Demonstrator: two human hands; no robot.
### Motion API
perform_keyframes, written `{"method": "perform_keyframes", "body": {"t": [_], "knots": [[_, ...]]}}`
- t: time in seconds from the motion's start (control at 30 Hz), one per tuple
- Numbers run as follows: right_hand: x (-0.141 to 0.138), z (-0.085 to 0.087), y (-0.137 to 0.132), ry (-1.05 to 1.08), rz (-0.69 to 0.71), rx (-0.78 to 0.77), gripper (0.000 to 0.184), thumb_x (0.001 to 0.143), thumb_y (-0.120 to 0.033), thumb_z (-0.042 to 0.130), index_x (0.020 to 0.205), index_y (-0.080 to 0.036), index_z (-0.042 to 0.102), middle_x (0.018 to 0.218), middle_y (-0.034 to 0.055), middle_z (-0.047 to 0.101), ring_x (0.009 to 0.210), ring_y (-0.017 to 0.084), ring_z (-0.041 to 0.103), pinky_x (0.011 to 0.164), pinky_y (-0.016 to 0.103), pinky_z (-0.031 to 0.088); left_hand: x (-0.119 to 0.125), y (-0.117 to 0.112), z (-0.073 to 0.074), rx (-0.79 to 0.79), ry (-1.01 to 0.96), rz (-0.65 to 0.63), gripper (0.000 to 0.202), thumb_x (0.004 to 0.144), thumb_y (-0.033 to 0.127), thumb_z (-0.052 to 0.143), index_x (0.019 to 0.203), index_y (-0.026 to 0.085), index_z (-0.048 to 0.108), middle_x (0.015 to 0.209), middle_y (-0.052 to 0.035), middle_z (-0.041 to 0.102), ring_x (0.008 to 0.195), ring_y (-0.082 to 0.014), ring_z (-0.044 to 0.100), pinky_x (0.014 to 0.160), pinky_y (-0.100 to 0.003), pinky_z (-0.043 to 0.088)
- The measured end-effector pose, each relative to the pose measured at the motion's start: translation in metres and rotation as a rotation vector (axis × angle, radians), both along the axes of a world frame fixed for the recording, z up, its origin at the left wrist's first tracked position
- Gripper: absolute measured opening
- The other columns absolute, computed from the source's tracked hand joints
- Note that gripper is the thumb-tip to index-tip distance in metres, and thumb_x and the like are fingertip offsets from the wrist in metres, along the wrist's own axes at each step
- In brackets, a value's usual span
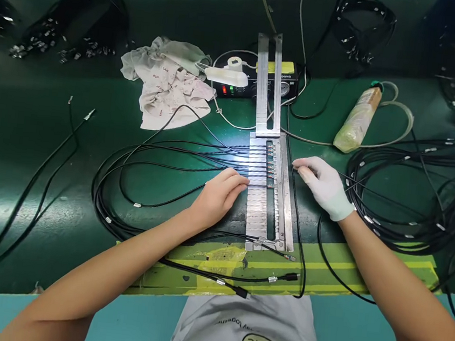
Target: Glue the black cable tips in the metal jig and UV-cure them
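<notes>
A slotted metal fixture (257, 206) lies in front of me, with several black cables (196, 158) laid side by side across its upper half. Their stripped ends, with small coloured wires (270, 164), show at the fixture's central slot. Bare and pinched, my left hand (219, 195) grips a black cable at the fixture's left edge; that cable's end reaches the slot. My right hand (323, 187), in a white glove, is just right of the fixture, thumb and fingers pressed together. Whatever is between those fingertips is too small to make out.
A hinged metal frame (266, 88) stands raised behind the fixture, before a black control box (287, 90). Crumpled cloth (175, 86) lies left of it, a bottle with a tube (356, 122) right. Coiled cables (400, 226) cover the right side; loose cable ends (243, 291) lie near the front edge.
</notes>
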State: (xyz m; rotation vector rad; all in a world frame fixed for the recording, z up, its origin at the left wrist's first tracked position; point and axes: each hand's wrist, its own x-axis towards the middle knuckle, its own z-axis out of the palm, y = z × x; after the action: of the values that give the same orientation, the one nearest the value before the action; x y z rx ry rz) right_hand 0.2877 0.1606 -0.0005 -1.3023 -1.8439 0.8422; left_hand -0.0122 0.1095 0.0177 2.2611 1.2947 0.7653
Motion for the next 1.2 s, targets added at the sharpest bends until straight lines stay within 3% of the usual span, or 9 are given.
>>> {"method": "perform_keyframes", "body": {"t": [0.27, 0.57, 0.87, 1.07, 1.2], "knots": [[-0.003, 0.004, 0.002, -0.008, 0.028, -0.02, 0.032, 0.101, -0.047, 0.049, 0.112, -0.027, 0.071, 0.113, 0.0041, 0.072, 0.109, 0.025, 0.065, 0.099, 0.044, 0.051, -0.002, 0.024, -0.008, 0.013, 0.079, -0.04, 0.026, 0.104, 0.026, 0.042, 0.11, 0.02, 0.067, 0.1, -0.0062, 0.064, 0.095, -0.0174, 0.061, 0.084, -0.03, 0.051], [-0.003, 0.005, 0.003, -0.033, 0.045, -0.012, 0.03, 0.101, -0.044, 0.048, 0.11, -0.027, 0.071, 0.112, 0.0036, 0.072, 0.106, 0.025, 0.065, 0.097, 0.043, 0.051, -0.007, 0.033, -0.015, 0.037, 0.068, -0.125, 0.024, 0.103, 0.025, 0.045, 0.112, 0.019, 0.066, 0.102, -0.0071, 0.064, 0.097, -0.0174, 0.061, 0.089, -0.03, 0.051], [-0.004, 0.006, 0.006, -0.074, 0.048, -0.003, 0.028, 0.101, -0.04, 0.049, 0.108, -0.025, 0.072, 0.111, 0.0037, 0.073, 0.105, 0.025, 0.065, 0.095, 0.042, 0.05, -0.006, 0.033, -0.024, 0.083, 0.068, -0.145, 0.026, 0.103, 0.022, 0.045, 0.116, 0.02, 0.067, 0.102, -0.0077, 0.064, 0.096, -0.0176, 0.059, 0.087, -0.032, 0.051], [-0.006, 0.009, 0.005, -0.077, 0.052, -0.003, 0.027, 0.101, -0.038, 0.05, 0.107, -0.024, 0.072, 0.11, 0.0038, 0.073, 0.105, 0.024, 0.065, 0.095, 0.041, 0.049, -0.01, 0.022, -0.025, 0.226, 0.237, -0.09, 0.035, 0.1, 0.017, 0.046, 0.123, 0.03, 0.069, 0.112, -0.0101, 0.061, 0.102, -0.0228, 0.054, 0.09, -0.042, 0.044], [-0.006, 0.009, 0.005, -0.079, 0.054, 0.002, 0.027, 0.101, -0.038, 0.05, 0.107, -0.025, 0.072, 0.11, 0.0039, 0.073, 0.104, 0.024, 0.065, 0.094, 0.041, 0.049, -0.014, 0.017, -0.028, 0.231, 0.331, -0.062, 0.041, 0.1, 0.017, 0.045, 0.131, 0.035, 0.065, 0.104, -0.0088, 0.06, 0.095, -0.0223, 0.051, 0.082, -0.039, 0.04]]}}
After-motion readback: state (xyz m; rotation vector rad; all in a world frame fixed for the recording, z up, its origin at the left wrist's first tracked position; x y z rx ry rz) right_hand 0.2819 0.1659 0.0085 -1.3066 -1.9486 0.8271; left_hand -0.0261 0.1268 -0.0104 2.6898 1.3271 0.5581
